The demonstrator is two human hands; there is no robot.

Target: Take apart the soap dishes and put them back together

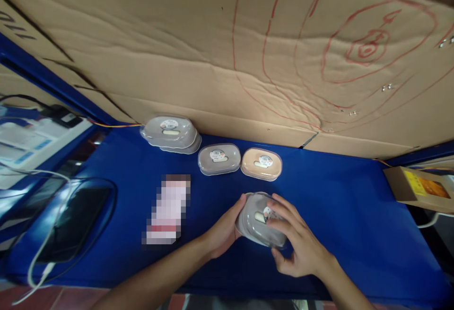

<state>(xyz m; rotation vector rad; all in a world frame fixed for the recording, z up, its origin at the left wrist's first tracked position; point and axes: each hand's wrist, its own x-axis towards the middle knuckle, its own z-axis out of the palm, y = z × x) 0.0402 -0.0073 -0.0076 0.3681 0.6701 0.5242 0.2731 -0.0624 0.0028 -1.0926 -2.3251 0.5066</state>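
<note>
Near the front of the table I hold an oval grey lidded container (258,222) with a clear cover and a round label. My left hand (229,225) is closed around its left end, the thumb along the upper edge. Across its right end lies my right hand (296,236), fingers bent over the cover and thumb at the lower edge. A paler rim shows under the grey one; whether it is a second container I cannot tell. Just behind are a similar grey container (219,159) and a peach container (261,164), side by side. Farther left, grey containers (169,131) are stacked.
A blurred-out pinkish rectangle (168,210) lies on the blue tabletop (340,206). To the left are a dark tablet or phone (76,222) and a white cable (37,258). A cardboard wall (177,55) stands behind. At the right edge sits a small cardboard box (418,189).
</note>
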